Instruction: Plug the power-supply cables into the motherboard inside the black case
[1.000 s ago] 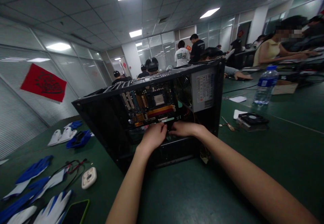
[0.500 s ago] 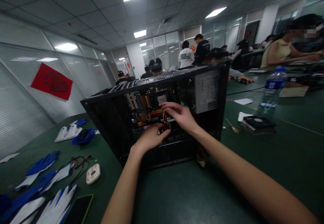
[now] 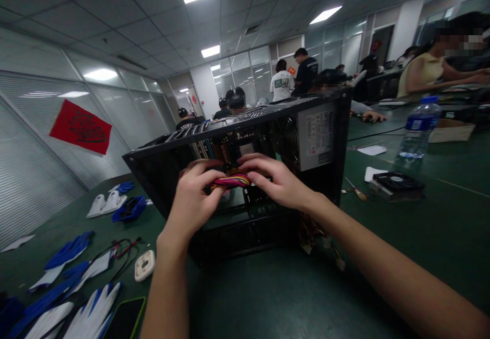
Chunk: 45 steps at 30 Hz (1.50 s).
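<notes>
An open black computer case (image 3: 245,232) lies on its side in front of me. My left hand (image 3: 197,191) grips one end of a bundle of coloured cables (image 3: 234,180), red, yellow and dark wires. The other end is pinched between thumb and fingers of my right hand (image 3: 272,176). Behind the bundle, partly covered by my hands, is the motherboard (image 3: 248,142). A grey power supply (image 3: 316,137) with a fan sits at the case's upper right. Loose cable connectors (image 3: 308,234) hang out below my right wrist.
Blue-and-white gloves (image 3: 92,308), a phone (image 3: 124,318) and a white rounded object (image 3: 144,266) lie at left. A water bottle (image 3: 418,129), a screwdriver (image 3: 357,190) and a black fan (image 3: 398,183) are at right. People sit and stand beyond the case.
Both hands have come up from the case's lower part, now holding the cable bundle stretched between them before the motherboard. More loose connectors hang out at the case's lower right.
</notes>
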Available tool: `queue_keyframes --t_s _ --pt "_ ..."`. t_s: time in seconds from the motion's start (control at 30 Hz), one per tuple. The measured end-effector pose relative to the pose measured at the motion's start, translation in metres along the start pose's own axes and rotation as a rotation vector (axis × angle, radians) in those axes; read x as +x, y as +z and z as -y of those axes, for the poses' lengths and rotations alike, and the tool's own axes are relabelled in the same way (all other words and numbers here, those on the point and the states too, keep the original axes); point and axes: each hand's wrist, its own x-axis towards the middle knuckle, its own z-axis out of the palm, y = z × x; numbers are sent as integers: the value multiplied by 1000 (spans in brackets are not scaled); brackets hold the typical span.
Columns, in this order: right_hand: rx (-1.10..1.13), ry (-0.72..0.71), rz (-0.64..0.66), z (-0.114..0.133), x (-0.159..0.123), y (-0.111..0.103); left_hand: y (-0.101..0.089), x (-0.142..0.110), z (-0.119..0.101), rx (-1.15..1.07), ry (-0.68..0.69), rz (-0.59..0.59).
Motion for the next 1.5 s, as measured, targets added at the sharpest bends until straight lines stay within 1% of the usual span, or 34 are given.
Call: queue_keyframes --t_s 0.07,0.13,0.2,0.23,0.3,0.37,0.43,0.5,0.57,0.67,0.73,0.83,0.97,1.1,1.2,1.27,1.33,1.5 --pt "-172 12 179 14 -1 0 -17 -4 -7 70 21 81" --pt "-318 74 307 27 -3 2 -25 -8 -14 61 25 232" --pt "-399 110 395 39 -5 4 -26 -10 -21 27 5 366" --pt "-420 115 422 44 -6 4 -25 -10 -24 12 -5 414" --pt "-440 108 448 52 -7 3 -23 -10 -31 -8 -7 464" --pt "-450 110 441 58 -8 -2 -24 -10 -36 -56 -8 435" --pt "-428 100 418 62 -8 -11 -27 -10 -36 -159 -18 338" --pt "-349 65 383 65 -8 -20 -28 -10 -30 -321 -39 256" --pt "-221 14 340 66 -8 -28 -27 -11 -23 -546 -79 245" --pt "-80 -29 273 65 -8 -33 -18 -10 -18 -885 -137 278" --pt "-65 -34 252 65 -8 -33 -13 -8 -22 -990 -147 265" --pt "-107 -33 204 65 -7 -31 -7 -4 -37 -1034 -171 205" --pt "-185 -30 62 67 -6 -29 -2 0 -51 -1035 -221 165" --pt "-174 -8 -37 71 -6 -32 3 0 -51 -1086 -255 169" --pt "-107 68 -154 75 -6 -37 5 -1 -49 -1144 -273 150" --pt "-61 122 -200 76 -7 -39 4 -2 -49 -1160 -281 132" --pt "-28 149 -203 77 -7 -40 2 -2 -49 -1167 -281 116" --pt "54 196 -114 79 -6 -34 2 -1 -50 -1198 -313 50"
